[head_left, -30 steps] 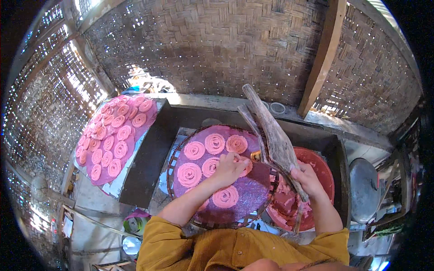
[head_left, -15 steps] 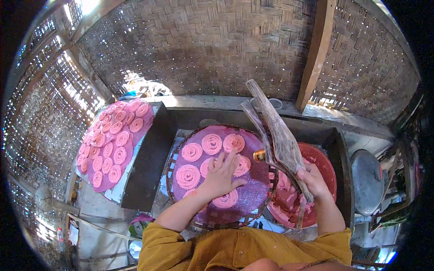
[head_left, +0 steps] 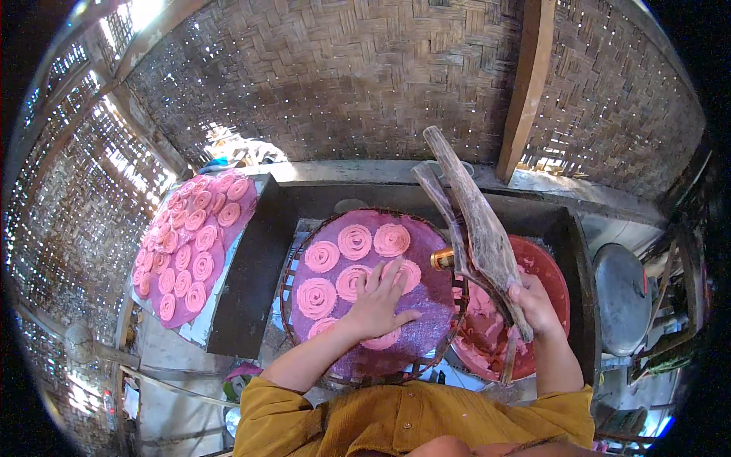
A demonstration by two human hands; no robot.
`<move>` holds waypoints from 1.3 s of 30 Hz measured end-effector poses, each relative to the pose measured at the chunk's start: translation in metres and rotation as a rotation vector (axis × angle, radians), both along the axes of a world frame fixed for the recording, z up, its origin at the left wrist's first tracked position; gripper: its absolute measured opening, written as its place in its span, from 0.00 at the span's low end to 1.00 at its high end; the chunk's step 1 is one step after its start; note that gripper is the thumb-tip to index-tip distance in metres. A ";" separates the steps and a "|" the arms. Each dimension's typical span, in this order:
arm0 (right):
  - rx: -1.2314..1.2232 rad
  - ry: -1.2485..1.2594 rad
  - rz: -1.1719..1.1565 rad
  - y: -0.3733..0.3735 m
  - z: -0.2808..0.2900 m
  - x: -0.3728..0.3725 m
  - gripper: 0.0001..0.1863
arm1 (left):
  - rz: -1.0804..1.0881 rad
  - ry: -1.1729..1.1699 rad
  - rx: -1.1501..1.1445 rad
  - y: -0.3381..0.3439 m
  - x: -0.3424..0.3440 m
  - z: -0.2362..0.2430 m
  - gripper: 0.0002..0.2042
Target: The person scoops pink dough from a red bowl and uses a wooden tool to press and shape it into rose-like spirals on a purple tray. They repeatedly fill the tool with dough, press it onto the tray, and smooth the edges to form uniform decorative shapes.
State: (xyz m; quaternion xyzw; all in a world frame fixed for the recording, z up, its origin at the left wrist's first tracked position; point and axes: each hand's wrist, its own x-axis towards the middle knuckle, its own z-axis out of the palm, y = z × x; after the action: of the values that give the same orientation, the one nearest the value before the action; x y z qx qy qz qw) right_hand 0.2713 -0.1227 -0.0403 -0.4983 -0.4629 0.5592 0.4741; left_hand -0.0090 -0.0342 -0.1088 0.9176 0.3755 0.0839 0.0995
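A round purple sheet (head_left: pixel 430 335) lies on a round woven tray, with several pink dough spirals (head_left: pixel 316 298) on it. My left hand (head_left: pixel 377 308) is spread over the middle of the sheet, holding nothing, its fingers over parts of the spirals; I cannot tell how firmly it touches. My right hand (head_left: pixel 537 308) grips the lower end of a wooden press (head_left: pixel 487 232), made of two weathered pieces that part toward the far end. A brass-coloured cylinder (head_left: pixel 442 259) sticks out from its left side, above the sheet's right edge.
Beneath the press, a red basin (head_left: pixel 560 297) holds pink dough (head_left: pixel 483 327). Dark trough walls (head_left: pixel 251 282) surround tray and basin. On the left, another purple sheet (head_left: pixel 221 263) carries several pink spirals. A lidded grey pot (head_left: pixel 618 305) stands at right, and a woven wall (head_left: pixel 343 84) rises behind.
The press and my right hand have shifted slightly to the right. My left hand stays spread over the sheet, a little lower and to the right. The whole view has moved slightly.
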 end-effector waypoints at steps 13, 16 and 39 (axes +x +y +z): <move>-0.039 0.078 0.035 -0.016 0.017 -0.005 0.34 | 0.086 -1.015 -0.491 0.056 -0.016 0.051 0.38; -0.124 0.111 0.135 -0.021 0.015 -0.014 0.36 | -0.029 -1.649 -1.270 0.058 -0.009 0.111 0.40; -0.442 -0.247 0.334 0.010 0.002 -0.015 0.28 | -0.336 -2.128 -1.648 0.094 0.034 0.033 0.30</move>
State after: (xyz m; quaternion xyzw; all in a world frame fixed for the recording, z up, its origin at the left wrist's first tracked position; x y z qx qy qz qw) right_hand 0.2563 -0.1126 -0.0383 -0.5705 -0.4597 0.6517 0.1959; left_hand 0.0252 0.0600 -0.0757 0.1174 -0.0577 0.4865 0.8638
